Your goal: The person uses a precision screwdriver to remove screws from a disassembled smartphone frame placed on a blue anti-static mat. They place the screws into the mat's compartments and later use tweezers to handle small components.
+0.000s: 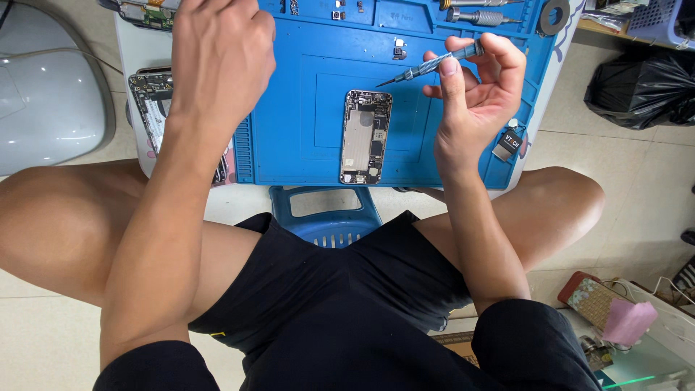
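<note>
Blue rectangular silicone repair mat point(304, 156) spans low table; you sit above it, knees apart. Opened silver phone housing point(366, 136) lies flat mid-mat, back exposed, internals still inside: disassembly judged partway, small removed parts point(399, 49) resting above it. Your left hand point(221, 54) reaches toward mat's top edge, fingers curled and hidden; cannot tell if holding anything. Your right hand point(474, 94) pinches slim grey metal precision screwdriver point(431, 65), tip angled down-left, hovering just above housing.

Blue mat point(304, 145), silver-grey phone shell point(365, 136)
</note>
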